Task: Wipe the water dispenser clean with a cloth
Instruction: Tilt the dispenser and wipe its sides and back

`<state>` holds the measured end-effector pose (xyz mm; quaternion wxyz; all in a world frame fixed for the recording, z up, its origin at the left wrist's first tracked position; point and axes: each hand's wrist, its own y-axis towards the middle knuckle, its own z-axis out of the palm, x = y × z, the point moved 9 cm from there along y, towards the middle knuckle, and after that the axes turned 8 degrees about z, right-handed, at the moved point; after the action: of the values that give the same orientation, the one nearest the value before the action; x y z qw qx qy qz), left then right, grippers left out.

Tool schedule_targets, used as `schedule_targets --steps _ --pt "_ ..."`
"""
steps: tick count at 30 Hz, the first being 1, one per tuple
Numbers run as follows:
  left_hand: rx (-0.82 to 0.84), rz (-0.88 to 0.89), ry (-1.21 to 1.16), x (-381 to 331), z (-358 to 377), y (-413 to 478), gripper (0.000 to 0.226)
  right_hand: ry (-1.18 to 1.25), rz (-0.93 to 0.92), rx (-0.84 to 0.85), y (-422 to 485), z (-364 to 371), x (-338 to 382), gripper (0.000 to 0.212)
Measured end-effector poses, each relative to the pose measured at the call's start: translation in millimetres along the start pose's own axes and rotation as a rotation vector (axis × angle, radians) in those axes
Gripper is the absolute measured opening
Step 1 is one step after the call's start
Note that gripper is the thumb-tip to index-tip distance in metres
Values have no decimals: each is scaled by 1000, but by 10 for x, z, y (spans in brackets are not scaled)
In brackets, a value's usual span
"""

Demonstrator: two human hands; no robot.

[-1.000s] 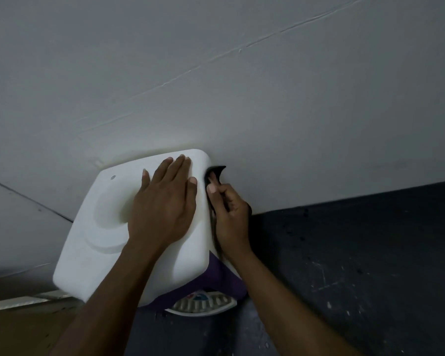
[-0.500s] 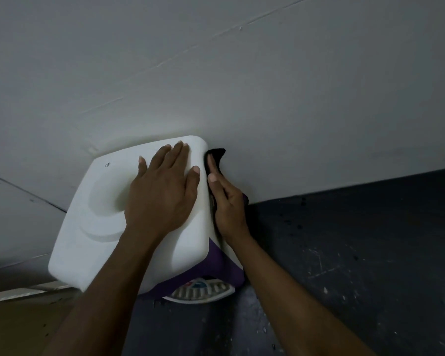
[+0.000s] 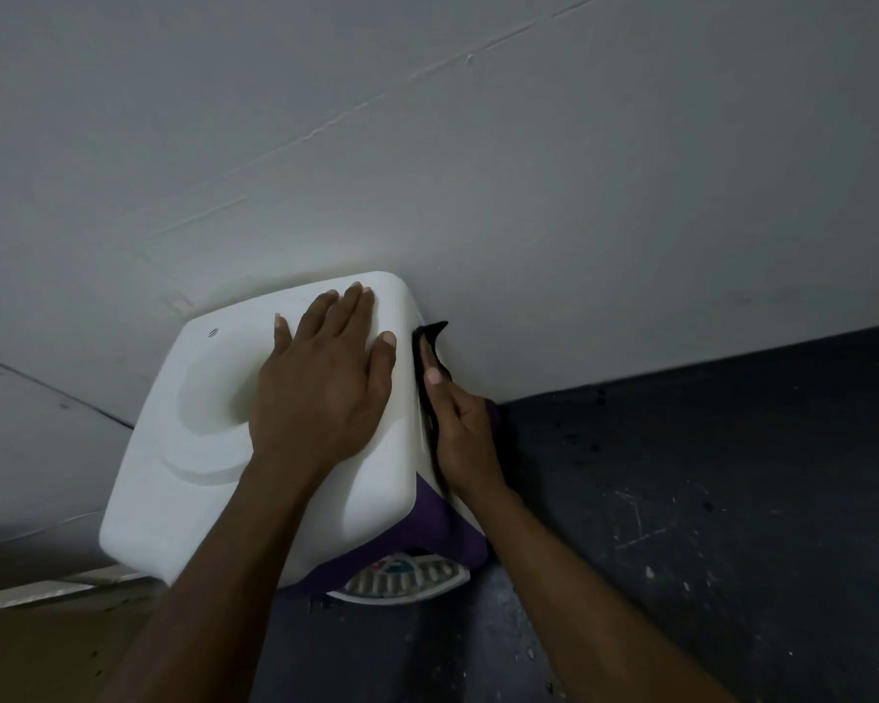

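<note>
A white water dispenser [image 3: 173, 479] with a purple front stands against the wall, seen from above; its top has a round hollow. My left hand [image 3: 321, 393] lies flat on the top, fingers straight, near the back right corner. My right hand [image 3: 463, 433] presses a dark cloth [image 3: 430, 334] against the dispenser's right side, fingers along the cloth. A corner of the cloth sticks up above my fingertips. Most of the cloth is hidden between my hand and the side panel.
A pale grey wall [image 3: 478, 170] rises behind the dispenser. The dark floor [image 3: 706, 525], speckled with marks, spreads to the right. The drip tray [image 3: 402, 580] juts out below the purple front. A brownish surface [image 3: 36, 652] lies at the lower left.
My right hand and the cloth have slid a little along the right side panel. My left hand stays flat on the top. The camera view has shifted slightly.
</note>
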<state>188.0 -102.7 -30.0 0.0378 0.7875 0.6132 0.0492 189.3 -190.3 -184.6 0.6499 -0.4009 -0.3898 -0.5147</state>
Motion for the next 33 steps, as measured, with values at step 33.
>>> schedule_targets --steps 33 --pt "-19 -67 -50 -57 -115 -42 59 26 4 13 -637 90 47 47"
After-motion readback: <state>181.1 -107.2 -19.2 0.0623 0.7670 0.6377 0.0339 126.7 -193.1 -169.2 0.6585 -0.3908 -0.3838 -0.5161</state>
